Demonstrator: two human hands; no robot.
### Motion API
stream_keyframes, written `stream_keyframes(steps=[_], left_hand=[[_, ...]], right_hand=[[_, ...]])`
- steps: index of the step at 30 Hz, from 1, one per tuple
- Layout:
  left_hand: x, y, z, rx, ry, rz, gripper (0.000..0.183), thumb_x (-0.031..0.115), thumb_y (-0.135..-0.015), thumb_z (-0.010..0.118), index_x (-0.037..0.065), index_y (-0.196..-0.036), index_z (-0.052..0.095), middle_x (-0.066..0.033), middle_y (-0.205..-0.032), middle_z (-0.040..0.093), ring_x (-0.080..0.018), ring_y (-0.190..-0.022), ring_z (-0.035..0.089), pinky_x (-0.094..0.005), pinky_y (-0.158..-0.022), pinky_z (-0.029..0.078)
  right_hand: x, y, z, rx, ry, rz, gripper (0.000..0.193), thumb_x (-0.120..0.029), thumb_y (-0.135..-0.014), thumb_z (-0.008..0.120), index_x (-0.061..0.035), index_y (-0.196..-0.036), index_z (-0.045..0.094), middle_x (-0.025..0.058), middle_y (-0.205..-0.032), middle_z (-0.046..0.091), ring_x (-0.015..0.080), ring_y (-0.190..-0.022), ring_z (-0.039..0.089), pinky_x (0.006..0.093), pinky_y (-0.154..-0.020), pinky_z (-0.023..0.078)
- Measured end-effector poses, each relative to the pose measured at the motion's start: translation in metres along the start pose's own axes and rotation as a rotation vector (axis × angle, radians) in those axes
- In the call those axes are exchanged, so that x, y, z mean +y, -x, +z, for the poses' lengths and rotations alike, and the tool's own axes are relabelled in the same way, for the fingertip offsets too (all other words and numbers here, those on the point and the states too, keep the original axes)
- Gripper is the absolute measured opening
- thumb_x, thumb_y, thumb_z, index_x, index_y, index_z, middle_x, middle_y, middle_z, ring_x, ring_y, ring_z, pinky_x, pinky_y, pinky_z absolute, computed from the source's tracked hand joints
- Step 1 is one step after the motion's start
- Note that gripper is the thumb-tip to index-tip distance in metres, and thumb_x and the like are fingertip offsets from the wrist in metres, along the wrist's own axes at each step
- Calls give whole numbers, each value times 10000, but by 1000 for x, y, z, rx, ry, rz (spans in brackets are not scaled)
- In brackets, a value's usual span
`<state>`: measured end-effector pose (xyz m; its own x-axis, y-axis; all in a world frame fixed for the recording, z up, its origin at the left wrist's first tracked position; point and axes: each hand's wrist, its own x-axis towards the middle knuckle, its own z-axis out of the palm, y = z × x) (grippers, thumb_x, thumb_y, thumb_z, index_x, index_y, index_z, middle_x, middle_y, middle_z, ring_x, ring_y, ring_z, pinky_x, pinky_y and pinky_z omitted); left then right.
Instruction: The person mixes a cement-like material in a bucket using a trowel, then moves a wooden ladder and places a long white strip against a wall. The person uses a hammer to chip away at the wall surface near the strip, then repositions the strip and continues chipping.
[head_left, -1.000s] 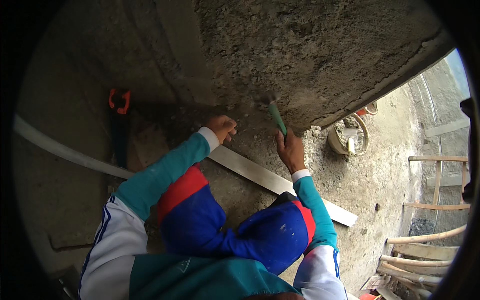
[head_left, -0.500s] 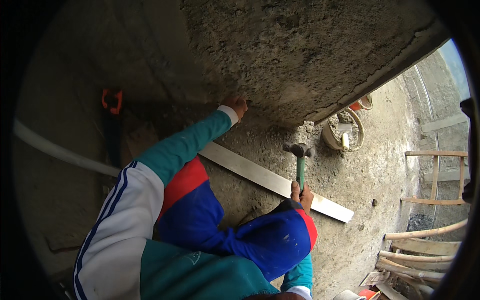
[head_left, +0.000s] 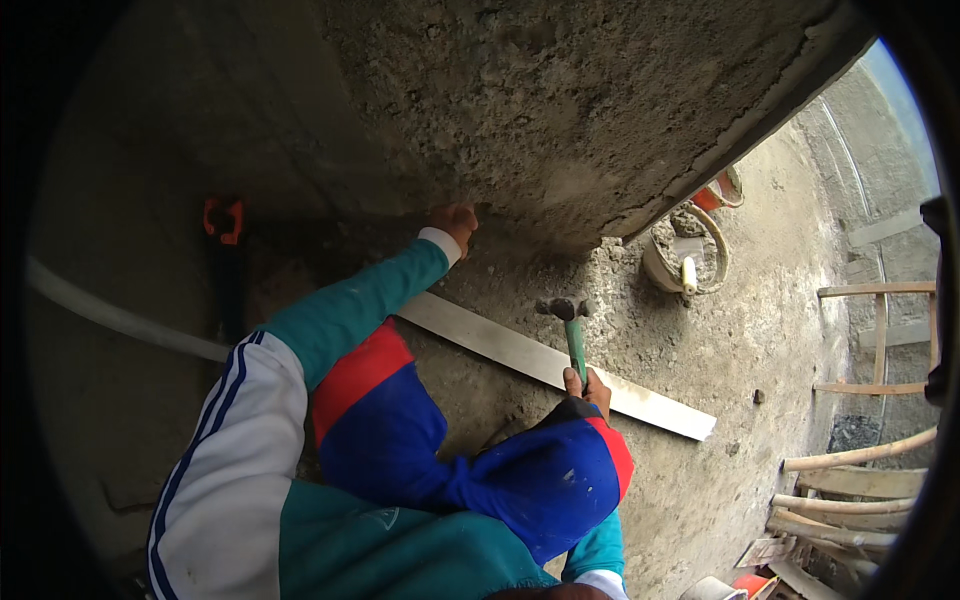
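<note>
My left hand (head_left: pixel 456 226) is closed at the foot of a rough, partly plastered wall (head_left: pixel 560 110). Its fingers curl against the wall's lower edge; anything pinched in them is too small or hidden to make out. Beside my right knee, my right hand (head_left: pixel 594 388) is wrapped round the green handle of a claw hammer (head_left: pixel 576 343). The dark metal head points away from me, above the ground. Under the hammer and right hand, a long pale straightedge board (head_left: pixel 500 343) lies slantwise on the ground.
A bucket of mortar (head_left: pixel 660 262) with a pale-handled tool stands right of the wall's corner, an orange bucket (head_left: pixel 708 196) behind it. An orange-handled saw (head_left: pixel 222 220) is at left, near a pale pipe (head_left: pixel 120 318). Wooden poles (head_left: pixel 860 450) lie at far right.
The hammer and my right hand have shifted left, and the hammer's head tilts more to the left. My left hand sits slightly lower and further left in the picture, still closed at the wall.
</note>
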<state>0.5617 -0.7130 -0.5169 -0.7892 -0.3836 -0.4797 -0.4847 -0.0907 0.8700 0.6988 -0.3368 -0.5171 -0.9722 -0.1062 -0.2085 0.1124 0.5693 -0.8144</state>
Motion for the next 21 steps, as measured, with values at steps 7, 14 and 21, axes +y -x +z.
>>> stream_keyframes(steps=[7, 14, 21], left_hand=[[5, -4, -11, -169, 127, -63, 317, 314, -1042, 530, 79, -831, 563, -19, -608, 438, -152, -446, 394, -363, -428, 430], [20, 15, -22, -129, -248, 216, 382, 367, -1052, 532, 40, -864, 591, -45, -596, 500, -160, -443, 485, -367, -449, 440], [22, 24, -9, -36, 42, 31, 293, 259, -1031, 498, 26, -874, 581, -44, -607, 486, -191, -433, 468, -394, -436, 442]], right_hand=[[4, -7, 16, 13, -44, -63, 480, -492, -1014, 657, -53, -837, 581, 15, -567, 403, 122, -560, 343, 367, -510, 279], [19, 8, -9, -62, 82, 87, 444, -462, -993, 684, -39, -870, 626, 78, -541, 448, 174, -507, 388, 389, -510, 329], [27, -1, 3, -69, 20, 128, 478, -493, -1002, 664, -46, -852, 587, 85, -565, 458, 188, -536, 404, 398, -527, 345]])
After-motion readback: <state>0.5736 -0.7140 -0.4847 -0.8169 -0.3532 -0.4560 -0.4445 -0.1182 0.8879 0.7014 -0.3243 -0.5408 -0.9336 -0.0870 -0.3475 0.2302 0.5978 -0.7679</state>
